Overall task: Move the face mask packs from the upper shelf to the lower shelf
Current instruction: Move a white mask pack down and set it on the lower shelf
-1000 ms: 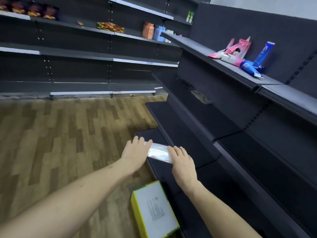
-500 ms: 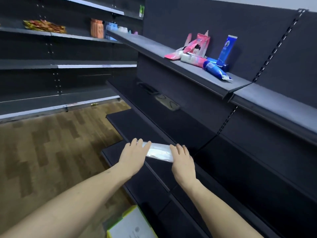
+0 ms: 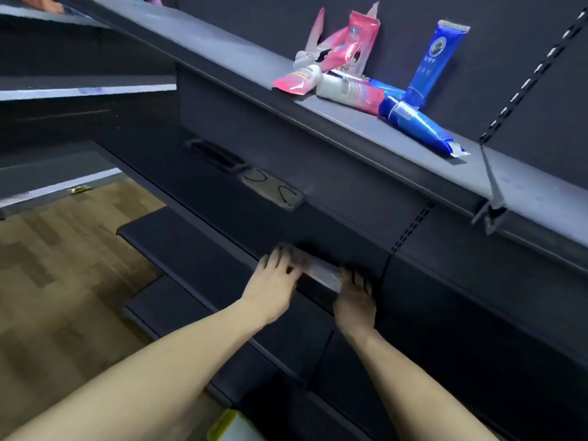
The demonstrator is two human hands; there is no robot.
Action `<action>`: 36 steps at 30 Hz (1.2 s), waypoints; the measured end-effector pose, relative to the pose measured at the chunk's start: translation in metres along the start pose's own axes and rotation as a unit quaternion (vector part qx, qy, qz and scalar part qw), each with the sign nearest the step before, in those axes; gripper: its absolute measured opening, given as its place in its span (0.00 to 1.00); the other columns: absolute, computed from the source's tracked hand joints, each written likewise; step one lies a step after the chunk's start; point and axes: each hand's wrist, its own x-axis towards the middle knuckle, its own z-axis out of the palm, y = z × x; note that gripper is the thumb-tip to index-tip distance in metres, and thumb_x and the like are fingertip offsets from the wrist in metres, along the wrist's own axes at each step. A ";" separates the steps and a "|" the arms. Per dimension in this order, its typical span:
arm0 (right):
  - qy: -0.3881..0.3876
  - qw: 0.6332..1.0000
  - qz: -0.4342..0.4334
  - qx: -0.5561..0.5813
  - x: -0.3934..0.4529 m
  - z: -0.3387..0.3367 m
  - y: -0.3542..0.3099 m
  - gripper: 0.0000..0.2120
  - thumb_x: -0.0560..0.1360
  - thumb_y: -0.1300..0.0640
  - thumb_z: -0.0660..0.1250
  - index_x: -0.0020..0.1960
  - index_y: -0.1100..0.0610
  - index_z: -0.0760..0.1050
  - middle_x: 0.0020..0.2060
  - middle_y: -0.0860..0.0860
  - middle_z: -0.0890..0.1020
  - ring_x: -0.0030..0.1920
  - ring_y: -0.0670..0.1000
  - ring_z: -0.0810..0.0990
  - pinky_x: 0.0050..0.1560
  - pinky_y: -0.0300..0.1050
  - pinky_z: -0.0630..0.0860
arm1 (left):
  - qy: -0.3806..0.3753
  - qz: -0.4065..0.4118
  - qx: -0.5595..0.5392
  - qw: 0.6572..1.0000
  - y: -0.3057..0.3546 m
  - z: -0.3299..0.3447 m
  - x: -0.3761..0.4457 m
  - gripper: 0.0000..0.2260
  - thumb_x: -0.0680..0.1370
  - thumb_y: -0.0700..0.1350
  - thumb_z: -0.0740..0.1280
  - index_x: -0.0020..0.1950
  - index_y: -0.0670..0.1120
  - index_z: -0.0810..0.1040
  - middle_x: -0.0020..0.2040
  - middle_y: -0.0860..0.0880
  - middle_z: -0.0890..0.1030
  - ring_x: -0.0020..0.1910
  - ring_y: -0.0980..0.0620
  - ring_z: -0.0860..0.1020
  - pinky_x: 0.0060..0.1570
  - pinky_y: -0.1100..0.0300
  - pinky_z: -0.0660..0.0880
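Both hands hold one clear plastic face mask pack with white contents (image 3: 321,271) between them, low against the dark grey metal shelving unit (image 3: 350,198). Left hand (image 3: 276,283) is at the pack's left end, fingers spread and bent onto it; the frame is motion-blurred, so whether they curl round the pack or only press on it cannot be told. Right hand (image 3: 355,299) is at the pack's right end, fingers bent down over the end, grip equally unclear in the blur. The pack sits at the front edge of the black lower shelf (image 3: 203,249) of that unit, long side along the edge, tilted slightly down to the right.

On the unit's grey upper shelf (image 3: 241,68), above and right of the hands: pink and white tubes and sachets (image 3: 340,58) in a loose heap, one blue tube standing upright (image 3: 434,58) against the back panel, one blue tube lying flat (image 3: 420,125) just right of the heap. Two flat packs with black ear loops (image 3: 270,186) lie on the middle shelf under it. Wood-pattern floor (image 3: 63,281) is left of the unit. A yellow-edged box corner (image 3: 229,424) shows at the unit's foot.
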 end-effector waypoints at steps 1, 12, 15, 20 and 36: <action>0.001 1.000 0.018 0.005 0.007 0.003 -0.004 0.34 0.78 0.66 0.61 0.79 0.49 0.55 0.77 0.50 0.60 0.77 0.57 0.57 0.72 0.54 0.67 | 0.007 0.017 -0.022 1.000 -0.006 0.004 0.009 0.27 0.78 0.47 0.68 0.77 0.50 0.66 0.76 0.39 0.65 0.75 0.35 0.62 0.66 0.43 0.69; 0.031 0.975 0.069 0.211 0.084 0.018 -0.014 0.27 0.78 0.56 0.66 0.76 0.53 0.65 0.74 0.55 0.66 0.74 0.59 0.60 0.75 0.54 0.61 | -0.132 0.083 -0.131 0.979 -0.057 0.052 0.116 0.23 0.85 0.51 0.51 0.81 0.58 0.52 0.82 0.51 0.44 0.79 0.41 0.43 0.75 0.46 0.57; 0.030 0.977 0.082 0.196 0.091 0.020 -0.003 0.42 0.69 0.41 0.76 0.77 0.49 0.62 0.79 0.53 0.56 0.79 0.57 0.50 0.77 0.57 0.54 | -0.086 0.096 -0.152 0.980 -0.057 0.071 0.140 0.21 0.85 0.51 0.53 0.79 0.57 0.60 0.81 0.48 0.50 0.79 0.39 0.48 0.71 0.43 0.63; 0.132 0.981 0.030 0.139 0.084 0.038 0.007 0.43 0.67 0.29 0.66 0.76 0.47 0.63 0.80 0.56 0.53 0.79 0.61 0.50 0.72 0.66 0.63 | 0.015 0.110 -0.190 0.975 -0.052 0.095 0.162 0.23 0.80 0.52 0.51 0.74 0.52 0.71 0.77 0.42 0.64 0.74 0.32 0.59 0.69 0.40 0.66; 0.202 0.970 -0.114 -0.067 0.111 0.037 -0.010 0.23 0.76 0.41 0.63 0.62 0.55 0.79 0.64 0.58 0.77 0.65 0.62 0.74 0.62 0.62 0.73 | 0.102 0.074 -0.194 0.973 -0.048 0.099 0.206 0.20 0.80 0.45 0.64 0.73 0.49 0.73 0.75 0.38 0.66 0.73 0.34 0.63 0.62 0.38 0.70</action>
